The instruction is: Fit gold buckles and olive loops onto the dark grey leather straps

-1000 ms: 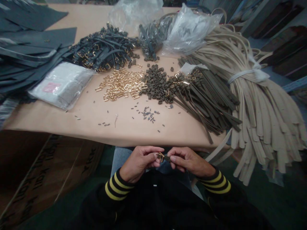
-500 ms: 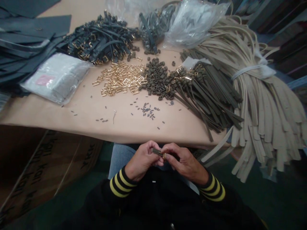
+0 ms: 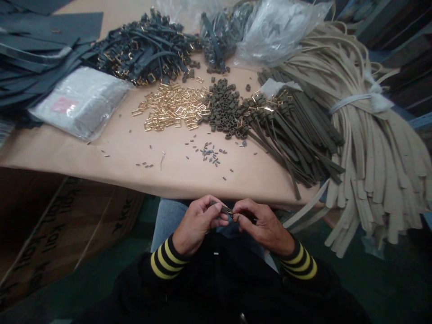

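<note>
Gold buckles [image 3: 172, 105] still lie loose on the paper-covered table [image 3: 101, 155] beside olive loops [image 3: 224, 108], while a heap of dark straps [image 3: 145, 51] already carries buckles. Above the lap, the left hand [image 3: 197, 219] and right hand [image 3: 263, 220] are closed and almost meet, their fingers pinching a small olive strap [image 3: 222, 209] with a small gold buckle [image 3: 235, 217] at its end.

The cardboard box [image 3: 72, 229] beside the table shows printed "YKK".
</note>
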Tool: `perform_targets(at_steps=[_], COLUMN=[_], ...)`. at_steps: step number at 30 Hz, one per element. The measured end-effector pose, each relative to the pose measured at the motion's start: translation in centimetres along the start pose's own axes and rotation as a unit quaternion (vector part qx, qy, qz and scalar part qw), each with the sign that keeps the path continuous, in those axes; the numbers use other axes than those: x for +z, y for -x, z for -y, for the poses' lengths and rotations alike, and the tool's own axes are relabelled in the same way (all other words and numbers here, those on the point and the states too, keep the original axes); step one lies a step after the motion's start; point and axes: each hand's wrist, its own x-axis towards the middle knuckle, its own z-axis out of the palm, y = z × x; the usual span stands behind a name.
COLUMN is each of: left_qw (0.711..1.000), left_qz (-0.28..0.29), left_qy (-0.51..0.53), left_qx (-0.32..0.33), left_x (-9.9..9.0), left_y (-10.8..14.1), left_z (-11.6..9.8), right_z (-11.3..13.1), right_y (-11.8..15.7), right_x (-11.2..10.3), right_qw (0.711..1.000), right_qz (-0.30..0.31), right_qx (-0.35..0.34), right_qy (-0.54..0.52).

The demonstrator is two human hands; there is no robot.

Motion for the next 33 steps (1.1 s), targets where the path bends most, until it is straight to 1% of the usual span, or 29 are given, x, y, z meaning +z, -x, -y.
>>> perform_targets(at_steps=[6,10,13,16,19,23,25,29,31,33], left_qw=[1.000,0.995,0.986,0.978,0.980,0.975,0.967,0.934,0.930,0.934], left_qz=[-0.006,-0.015,-0.018,-0.022,-0.015,-0.008,-0.005,-0.007,0.013,0.034], left_qy=[-0.016,-0.082,-0.145,-0.174,-0.169,-0.190,-0.219,-0.314,-0.329,-0.321], left_qx=[0.023,0.051,0.083,0.108,0.107,0.114,0.132,0.167,0.163,0.153], left_x=[0.1,0.2,0.4,0.5,0.6,0.4,0.4,0.4,0.3,0.2], left_y=[0.1,0.0,-0.1,-0.3,-0.4,-0.3,-0.1,0.2,0.3,0.2], left_z=[0.1,0.2,0.3,0.3,0.3,0.5,0.4,0.1,0.0,-0.1], right_z=[0.0,0.2,0.6,0.9,0.8,0.3,-0.1,-0.4,-0.5,-0.5], right_y=[-0.1,-0.2,-0.3,-0.4,-0.3,-0.3,-0.4,-0.5,-0.5,-0.4], right_x=[0.1,0.3,0.4,0.6,0.7,0.5,0.3,0.0,0.0,0.1], right_qw=[1.000,0.999,0.998,0.997,0.991,0.966,0.954,0.930,0.919,0.909], right_qz=[-0.005,-0.013,-0.015,-0.012,-0.006,0.018,0.030,0.039,0.039,0.042], right_qx=[0.028,0.050,0.060,0.075,0.111,0.170,0.189,0.217,0.226,0.230], right_qy=[0.008,0.017,0.024,0.010,-0.069,-0.194,-0.231,-0.295,-0.321,-0.346])
